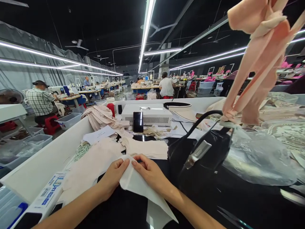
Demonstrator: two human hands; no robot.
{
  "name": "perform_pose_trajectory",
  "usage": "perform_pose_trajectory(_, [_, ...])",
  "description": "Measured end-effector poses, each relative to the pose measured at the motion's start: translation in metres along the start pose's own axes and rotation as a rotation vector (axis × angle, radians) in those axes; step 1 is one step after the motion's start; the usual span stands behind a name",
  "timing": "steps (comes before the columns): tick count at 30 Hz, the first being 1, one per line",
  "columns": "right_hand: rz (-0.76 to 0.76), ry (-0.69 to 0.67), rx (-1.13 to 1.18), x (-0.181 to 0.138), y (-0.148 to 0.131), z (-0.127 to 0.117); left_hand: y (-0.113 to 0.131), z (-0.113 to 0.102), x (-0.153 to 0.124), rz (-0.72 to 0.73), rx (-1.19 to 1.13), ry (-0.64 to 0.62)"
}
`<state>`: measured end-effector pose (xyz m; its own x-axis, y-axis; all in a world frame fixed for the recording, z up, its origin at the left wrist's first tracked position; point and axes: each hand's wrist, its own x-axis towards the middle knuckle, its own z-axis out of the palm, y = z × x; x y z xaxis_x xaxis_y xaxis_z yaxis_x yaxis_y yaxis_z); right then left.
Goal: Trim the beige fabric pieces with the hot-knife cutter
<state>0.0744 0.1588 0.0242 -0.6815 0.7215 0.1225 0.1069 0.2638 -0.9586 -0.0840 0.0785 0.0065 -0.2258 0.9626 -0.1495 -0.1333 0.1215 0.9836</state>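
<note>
My left hand (114, 175) and my right hand (149, 171) meet at the top edge of a white fabric piece (140, 187) on the dark work surface. Both hands pinch that edge, fingertips nearly touching. The piece trails down toward me between my forearms. Just beyond the hands lies a stack of pale pink fabric pieces (147, 148), and more pale pieces (92, 165) spread to the left.
A black handbag (200, 156) stands right of my hands, clear plastic (257, 159) beside it. Pink straps (259, 60) hang at upper right. A phone (138, 121) leans on a white box (147, 114). Other people sit at sewing tables behind.
</note>
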Motion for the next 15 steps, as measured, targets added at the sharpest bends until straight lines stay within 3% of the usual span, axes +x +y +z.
perform_pose_trajectory(9, [0.033, 0.318, 0.069, 0.029, 0.021, -0.054, 0.034, -0.005, 0.094, 0.119, 0.308, 0.148])
perform_pose_trajectory(15, [0.011, 0.510, 0.083, 0.060, 0.033, -0.077, 0.035, -0.012, 0.124, 0.115, 0.505, 0.229])
